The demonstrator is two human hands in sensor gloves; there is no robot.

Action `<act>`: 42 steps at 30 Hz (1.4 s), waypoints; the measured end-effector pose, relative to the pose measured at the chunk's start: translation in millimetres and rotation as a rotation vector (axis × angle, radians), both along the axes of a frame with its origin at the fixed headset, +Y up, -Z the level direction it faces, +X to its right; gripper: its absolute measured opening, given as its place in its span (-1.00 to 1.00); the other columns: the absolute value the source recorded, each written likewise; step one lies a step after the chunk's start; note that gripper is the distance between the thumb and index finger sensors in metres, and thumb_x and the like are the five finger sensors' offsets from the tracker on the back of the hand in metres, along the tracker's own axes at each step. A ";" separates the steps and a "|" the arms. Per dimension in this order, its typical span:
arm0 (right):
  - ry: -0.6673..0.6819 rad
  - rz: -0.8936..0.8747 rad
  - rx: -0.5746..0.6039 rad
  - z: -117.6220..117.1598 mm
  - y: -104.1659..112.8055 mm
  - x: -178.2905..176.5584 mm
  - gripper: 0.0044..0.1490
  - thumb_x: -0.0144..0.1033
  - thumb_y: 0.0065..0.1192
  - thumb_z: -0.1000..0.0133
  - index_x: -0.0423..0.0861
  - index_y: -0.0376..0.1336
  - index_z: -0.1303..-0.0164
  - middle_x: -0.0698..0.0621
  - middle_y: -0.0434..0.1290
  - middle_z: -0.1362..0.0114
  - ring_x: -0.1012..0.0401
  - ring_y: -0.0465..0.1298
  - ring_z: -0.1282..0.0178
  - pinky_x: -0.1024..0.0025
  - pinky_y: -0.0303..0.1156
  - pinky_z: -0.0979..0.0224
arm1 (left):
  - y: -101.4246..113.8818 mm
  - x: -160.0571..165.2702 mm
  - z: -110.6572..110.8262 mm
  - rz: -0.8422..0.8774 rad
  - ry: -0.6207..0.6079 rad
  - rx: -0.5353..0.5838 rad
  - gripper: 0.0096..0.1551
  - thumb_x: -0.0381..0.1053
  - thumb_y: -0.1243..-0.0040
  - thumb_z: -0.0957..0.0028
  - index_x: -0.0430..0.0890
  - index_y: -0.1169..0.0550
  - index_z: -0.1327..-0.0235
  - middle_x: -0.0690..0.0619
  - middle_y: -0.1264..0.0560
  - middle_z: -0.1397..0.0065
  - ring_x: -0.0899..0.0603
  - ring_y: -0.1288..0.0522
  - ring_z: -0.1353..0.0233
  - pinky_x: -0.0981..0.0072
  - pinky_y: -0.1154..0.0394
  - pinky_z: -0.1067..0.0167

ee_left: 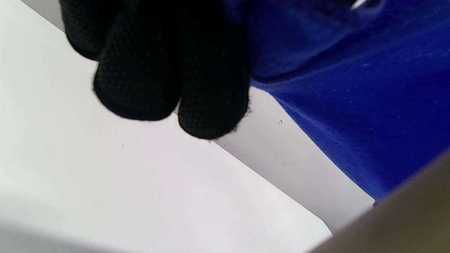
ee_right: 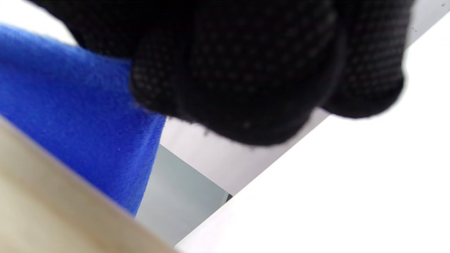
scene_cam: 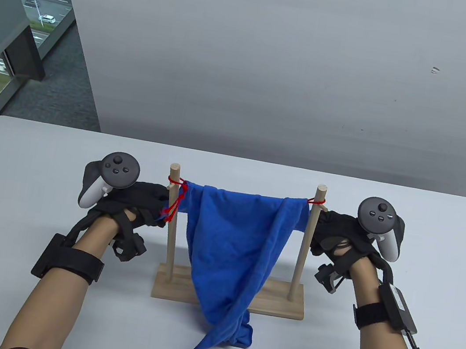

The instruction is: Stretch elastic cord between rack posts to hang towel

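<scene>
Table view: cord [scene_cam: 176, 200] was tied at both posts, towel [scene_cam: 238, 247] draped betw. them, tail on table; job looked nearly done. L hand [scene_cam: 138, 205] and R hand [scene_cam: 336, 236] sat by the posts, grips unclear. L wrist: fingers [ee_left: 211, 88] curled beside towel. R wrist: same, can't tell.

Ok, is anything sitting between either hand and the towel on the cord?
Nothing visible. The left hand is at the left post, the right hand at the right post, each beside a top corner of the blue towel draped over the red cord.
</scene>
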State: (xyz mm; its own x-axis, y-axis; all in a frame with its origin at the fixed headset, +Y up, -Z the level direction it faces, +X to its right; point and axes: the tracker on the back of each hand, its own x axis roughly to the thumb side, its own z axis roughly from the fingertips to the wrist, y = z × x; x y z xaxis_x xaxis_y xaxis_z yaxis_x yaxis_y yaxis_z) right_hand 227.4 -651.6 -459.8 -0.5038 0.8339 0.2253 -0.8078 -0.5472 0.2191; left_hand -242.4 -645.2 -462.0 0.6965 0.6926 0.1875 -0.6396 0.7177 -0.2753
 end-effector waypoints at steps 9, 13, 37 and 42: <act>-0.050 0.059 -0.064 -0.6 -30.3 0.3 -0.49 -0.13 0.45 0.08 -0.15 0.53 0.04 0.07 0.70 0.40 0.25 0.68 0.60 0.18 0.66 0.25 | -29.8 -3.1 2.1 0.007 0.021 -0.049 -0.56 0.00 -0.53 0.16 -0.15 -0.75 0.06 0.14 -0.87 0.43 -0.15 -0.80 0.27 -0.09 -0.58 -0.11; -0.066 0.076 -0.096 -1.8 -43.9 -0.8 -0.49 -0.13 0.45 0.09 -0.15 0.53 0.04 0.06 0.70 0.40 0.25 0.68 0.60 0.18 0.66 0.25 | -43.9 -4.1 3.1 0.008 0.034 -0.077 -0.56 0.00 -0.53 0.16 -0.15 -0.75 0.06 0.13 -0.87 0.44 -0.16 -0.80 0.28 -0.09 -0.58 -0.11; -0.083 0.257 -0.275 -2.4 -109.9 -5.9 -0.50 -0.14 0.45 0.11 -0.16 0.55 0.08 0.05 0.70 0.42 0.25 0.66 0.63 0.18 0.65 0.27 | -114.5 6.7 8.5 -0.069 0.058 -0.201 -0.56 -0.01 -0.53 0.16 -0.16 -0.75 0.06 0.12 -0.87 0.45 -0.16 -0.81 0.30 -0.09 -0.59 -0.09; -0.079 0.187 -0.287 -0.9 -115.9 -6.5 -0.50 -0.13 0.41 0.08 -0.16 0.53 0.07 0.06 0.69 0.39 0.24 0.67 0.60 0.18 0.65 0.25 | -114.6 8.7 6.3 -0.028 0.042 -0.243 -0.55 0.04 -0.51 0.13 -0.13 -0.74 0.04 0.15 -0.86 0.39 -0.15 -0.80 0.24 -0.10 -0.58 -0.11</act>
